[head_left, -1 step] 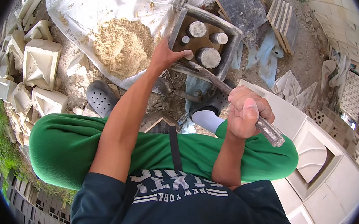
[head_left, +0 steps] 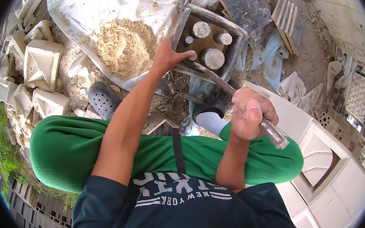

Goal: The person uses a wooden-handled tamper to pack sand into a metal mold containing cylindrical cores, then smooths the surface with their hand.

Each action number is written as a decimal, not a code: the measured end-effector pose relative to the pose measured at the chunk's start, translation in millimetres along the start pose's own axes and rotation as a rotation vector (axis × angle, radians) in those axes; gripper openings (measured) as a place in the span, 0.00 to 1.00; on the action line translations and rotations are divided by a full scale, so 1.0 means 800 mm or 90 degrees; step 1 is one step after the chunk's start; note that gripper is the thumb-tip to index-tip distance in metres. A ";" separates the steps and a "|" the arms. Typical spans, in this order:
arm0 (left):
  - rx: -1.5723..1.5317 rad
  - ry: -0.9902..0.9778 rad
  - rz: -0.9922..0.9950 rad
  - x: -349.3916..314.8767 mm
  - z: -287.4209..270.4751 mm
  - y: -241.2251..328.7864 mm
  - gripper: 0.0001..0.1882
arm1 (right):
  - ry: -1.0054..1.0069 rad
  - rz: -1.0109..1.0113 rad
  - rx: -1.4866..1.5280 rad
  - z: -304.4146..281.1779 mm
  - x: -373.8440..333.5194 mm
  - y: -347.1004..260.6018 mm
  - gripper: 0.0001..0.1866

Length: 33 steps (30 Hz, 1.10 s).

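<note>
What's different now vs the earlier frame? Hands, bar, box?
No visible change: nothing moved, nothing taken hold of or let go. Same as before: right hand closed around the metal bar, left hand at the left side of the grey box, four cylinders in the box, tan heap on the white sheet.

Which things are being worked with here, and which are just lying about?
In hand or beside the hands:
metal bar, in the right hand's grip
dark box, left hand at its edge
four cylinders inside it

Apparently lying about:
sandy heap
pale cast blocks
wooden slats
</note>
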<state>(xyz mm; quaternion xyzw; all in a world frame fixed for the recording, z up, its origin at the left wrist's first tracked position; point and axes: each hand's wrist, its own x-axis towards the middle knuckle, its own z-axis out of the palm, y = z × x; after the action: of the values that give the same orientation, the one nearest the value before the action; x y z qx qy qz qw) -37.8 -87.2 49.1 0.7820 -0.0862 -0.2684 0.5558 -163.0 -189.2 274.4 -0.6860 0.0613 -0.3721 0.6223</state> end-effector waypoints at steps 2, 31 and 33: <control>0.000 0.003 -0.004 0.000 0.001 -0.001 0.49 | -0.017 -0.003 -0.041 -0.001 -0.004 0.003 0.10; 0.026 -0.007 -0.034 -0.001 -0.006 0.003 0.47 | -0.072 0.013 -0.007 0.009 -0.005 0.010 0.11; -0.002 -0.006 0.000 0.001 -0.003 -0.002 0.47 | -0.079 0.017 -0.003 0.008 -0.008 0.012 0.11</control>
<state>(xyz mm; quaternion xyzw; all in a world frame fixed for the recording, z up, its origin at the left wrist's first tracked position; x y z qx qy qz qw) -36.1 -84.8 48.0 0.7801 -0.0884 -0.2724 0.5563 -160.1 -182.2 263.7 -0.7081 0.0326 -0.3203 0.6284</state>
